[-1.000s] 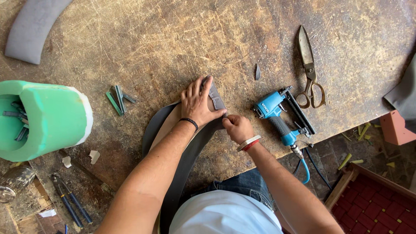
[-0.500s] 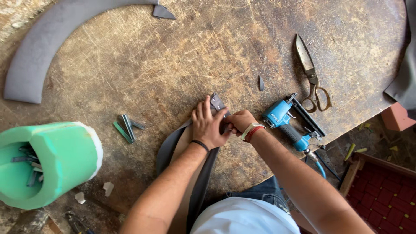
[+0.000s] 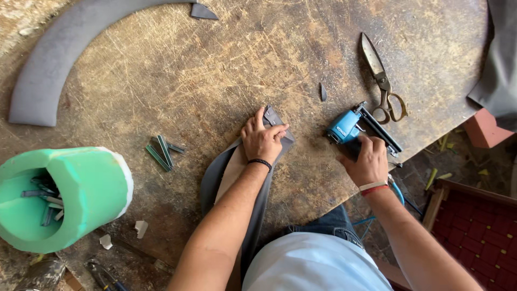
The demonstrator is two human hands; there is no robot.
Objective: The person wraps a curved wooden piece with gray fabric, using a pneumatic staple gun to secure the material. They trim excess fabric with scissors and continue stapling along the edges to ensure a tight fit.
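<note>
My left hand (image 3: 262,139) presses flat on the end of a curved grey strip (image 3: 215,175) with a tan inner face, which lies on the scratched wooden workbench (image 3: 226,70) and runs toward my lap. My right hand (image 3: 367,160) closes around the handle of a blue pneumatic staple gun (image 3: 350,128) that rests on the bench to the right of the strip. A hose runs from the gun down past the bench edge.
Large scissors (image 3: 381,81) lie beyond the gun. A green foam cylinder (image 3: 70,194) holding staple strips stands at the left, with loose staple strips (image 3: 163,150) beside it. A curved grey foam piece (image 3: 51,70) lies at the far left. Dark fabric (image 3: 498,64) hangs at the right edge.
My right hand left the strip's end and moved right onto the staple gun's handle. My left hand stayed pressed on the strip. The camera view shifted slightly.
</note>
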